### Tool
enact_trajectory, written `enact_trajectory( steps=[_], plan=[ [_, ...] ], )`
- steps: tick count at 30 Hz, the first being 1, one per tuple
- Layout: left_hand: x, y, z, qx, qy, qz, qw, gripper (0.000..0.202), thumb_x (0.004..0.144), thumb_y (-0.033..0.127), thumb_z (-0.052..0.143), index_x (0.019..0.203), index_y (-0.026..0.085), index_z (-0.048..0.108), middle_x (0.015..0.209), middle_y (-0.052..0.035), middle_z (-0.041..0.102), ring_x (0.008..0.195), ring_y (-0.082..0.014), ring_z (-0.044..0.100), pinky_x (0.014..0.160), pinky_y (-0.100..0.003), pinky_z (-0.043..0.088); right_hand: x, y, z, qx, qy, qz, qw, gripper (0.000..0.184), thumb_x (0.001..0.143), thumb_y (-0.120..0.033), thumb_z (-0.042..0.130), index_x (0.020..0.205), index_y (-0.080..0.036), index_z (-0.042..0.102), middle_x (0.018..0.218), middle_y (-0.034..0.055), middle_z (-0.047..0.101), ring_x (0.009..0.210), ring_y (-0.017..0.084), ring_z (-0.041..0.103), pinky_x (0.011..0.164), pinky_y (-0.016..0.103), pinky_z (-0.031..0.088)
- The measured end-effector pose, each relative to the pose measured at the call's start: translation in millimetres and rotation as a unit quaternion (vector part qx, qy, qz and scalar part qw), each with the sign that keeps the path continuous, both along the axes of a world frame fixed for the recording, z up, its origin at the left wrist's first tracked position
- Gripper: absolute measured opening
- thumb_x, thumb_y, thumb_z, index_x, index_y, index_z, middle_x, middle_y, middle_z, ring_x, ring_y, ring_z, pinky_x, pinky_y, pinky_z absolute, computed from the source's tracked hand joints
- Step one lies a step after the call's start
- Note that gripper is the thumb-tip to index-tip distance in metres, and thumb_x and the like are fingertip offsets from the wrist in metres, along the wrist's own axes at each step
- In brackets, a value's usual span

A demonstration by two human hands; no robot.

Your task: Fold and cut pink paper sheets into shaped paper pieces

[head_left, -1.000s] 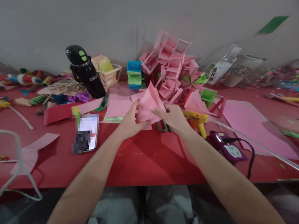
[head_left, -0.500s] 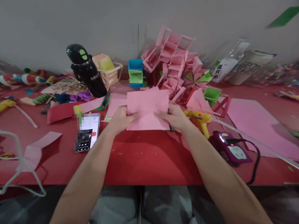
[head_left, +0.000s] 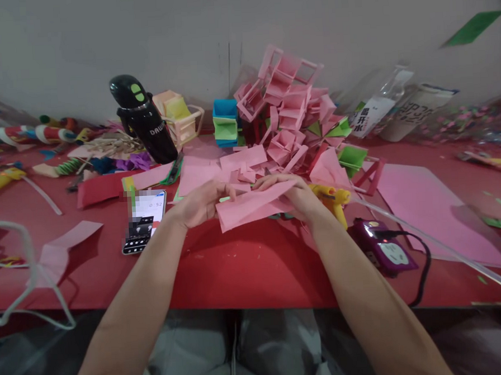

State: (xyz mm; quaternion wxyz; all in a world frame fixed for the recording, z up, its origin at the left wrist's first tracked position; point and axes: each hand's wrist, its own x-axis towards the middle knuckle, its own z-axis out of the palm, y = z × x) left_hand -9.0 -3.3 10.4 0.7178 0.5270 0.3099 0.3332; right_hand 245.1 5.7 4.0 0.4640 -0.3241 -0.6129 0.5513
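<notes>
Both my hands hold one pink paper sheet (head_left: 251, 207) just above the red table (head_left: 246, 266). My left hand (head_left: 199, 204) grips its left end with curled fingers. My right hand (head_left: 299, 196) pinches its right end, fingers curved over the top edge. The sheet lies nearly flat, tilted with its near edge toward me. Just behind it lie several small pink paper scraps (head_left: 243, 174) and a pile of pink folded paper frames (head_left: 291, 112).
A phone (head_left: 145, 221) lies left of my left hand. A black bottle (head_left: 144, 120) stands behind it. A yellow glue gun (head_left: 333, 200) and a purple power socket (head_left: 382, 248) with a black cord lie to the right. A large pink sheet (head_left: 428, 212) lies far right.
The pink sheet went from bunched to spread upright, and is now tipped down almost flat between my hands. Both hands stayed at its two ends.
</notes>
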Motion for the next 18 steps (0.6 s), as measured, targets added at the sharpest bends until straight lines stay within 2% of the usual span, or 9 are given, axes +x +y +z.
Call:
enact_trajectory(
  steps=[2, 3, 6, 8, 10, 12, 14, 16, 18],
  plan=[
    [6.7, -2.3, -2.4, 0.031, 0.064, 0.026, 0.997, 0.031, 0.078, 0.046, 0.076, 0.085, 0.018, 0.066, 0.098, -0.007, 0.069, 0.085, -0.018, 0.064, 0.075, -0.03, 0.05, 0.0, -0.4, -0.4, 0.016, -0.029, 0.011, 0.999, 0.024, 0.08, -0.045, 0.071, 0.074, -0.023, 0.08, 0.097, 0.0065, 0.076, 0.095, 0.022, 0.067, 0.092, 0.037, 0.049],
    [9.9, -3.3, -3.5, 0.035, 0.088, 0.016, 0.995, 0.031, 0.074, 0.039, 0.081, 0.091, 0.018, 0.066, 0.096, -0.0055, 0.069, 0.084, -0.017, 0.064, 0.077, -0.029, 0.05, -0.4, -0.5, -0.8, 0.009, -0.039, 0.016, 0.999, 0.022, 0.078, -0.043, 0.072, 0.075, -0.023, 0.08, 0.097, 0.006, 0.076, 0.092, 0.022, 0.067, 0.088, 0.036, 0.05],
    [16.2, -3.9, -6.5, 0.004, 0.101, -0.013, 0.995, 0.057, 0.066, 0.026, 0.088, 0.116, 0.017, 0.063, 0.1, -0.0069, 0.069, 0.088, -0.019, 0.066, 0.08, -0.033, 0.051, -3.3, 1.6, -1.9, -0.05, -0.028, -0.006, 0.998, 0.02, 0.071, -0.037, 0.079, 0.085, -0.023, 0.079, 0.096, 0.0044, 0.075, 0.086, 0.02, 0.067, 0.079, 0.032, 0.051],
    [17.1, -1.8, -8.7, -0.004, 0.089, 0.026, 0.996, 0.068, 0.065, 0.023, 0.088, 0.126, 0.016, 0.059, 0.107, -0.0099, 0.069, 0.092, -0.0205, 0.067, 0.084, -0.035, 0.052, -5.6, 4.7, -1.8, -0.111, 0.029, -0.065, 0.991, 0.027, 0.07, -0.039, 0.08, 0.091, -0.023, 0.077, 0.093, 0.0038, 0.074, 0.082, 0.019, 0.066, 0.075, 0.031, 0.052],
    [17.2, 1.5, -11.6, 0.013, 0.077, 0.091, 0.993, 0.071, 0.065, 0.022, 0.087, 0.129, 0.015, 0.058, 0.116, -0.0126, 0.067, 0.098, -0.0208, 0.066, 0.088, -0.036, 0.051, -7.8, 7.4, -1.1, -0.173, 0.094, -0.115, 0.974, 0.033, 0.072, -0.05, 0.079, 0.09, -0.022, 0.074, 0.089, 0.0041, 0.073, 0.077, 0.018, 0.065, 0.071, 0.03, 0.053],
    [18.1, 4.1, -14.8, 0.034, 0.063, 0.133, 0.988, 0.074, 0.066, 0.02, 0.087, 0.132, 0.015, 0.056, 0.123, -0.0147, 0.064, 0.102, -0.0216, 0.065, 0.091, -0.037, 0.051, -10.9, 7.9, -0.7, -0.214, 0.123, -0.126, 0.961, 0.04, 0.072, -0.059, 0.078, 0.086, -0.021, 0.071, 0.083, 0.0043, 0.071, 0.071, 0.017, 0.064, 0.066, 0.03, 0.054],
    [20.9, 4.8, -17.5, 0.053, 0.055, 0.142, 0.987, 0.077, 0.064, 0.02, 0.087, 0.134, 0.014, 0.054, 0.127, -0.0162, 0.063, 0.107, -0.0233, 0.064, 0.093, -0.039, 0.051, -15.6, 6.0, -1.7, -0.215, 0.116, -0.121, 0.962, 0.042, 0.068, -0.058, 0.082, 0.083, -0.021, 0.068, 0.079, 0.0031, 0.07, 0.068, 0.016, 0.064, 0.064, 0.029, 0.055],
    [25.2, 3.2, -18.6, 0.063, 0.058, 0.141, 0.986, 0.079, 0.063, 0.02, 0.087, 0.134, 0.014, 0.053, 0.131, -0.0173, 0.061, 0.111, -0.0254, 0.062, 0.094, -0.04, 0.05, -21.8, 2.7, -3.8, -0.192, 0.098, -0.124, 0.968, 0.042, 0.061, -0.049, 0.09, 0.082, -0.021, 0.066, 0.078, 0.0014, 0.07, 0.067, 0.015, 0.064, 0.064, 0.029, 0.055],
    [30.1, 0.1, -17.8, 0.069, 0.063, 0.125, 0.988, 0.079, 0.061, 0.019, 0.088, 0.132, 0.013, 0.054, 0.134, -0.0182, 0.06, 0.116, -0.0272, 0.06, 0.096, -0.04, 0.049, -27.9, -0.2, -6.1, -0.168, 0.103, -0.135, 0.971, 0.045, 0.056, -0.04, 0.093, 0.086, -0.021, 0.067, 0.084, 0.0027, 0.074, 0.077, 0.018, 0.068, 0.074, 0.033, 0.057]
  ],
)
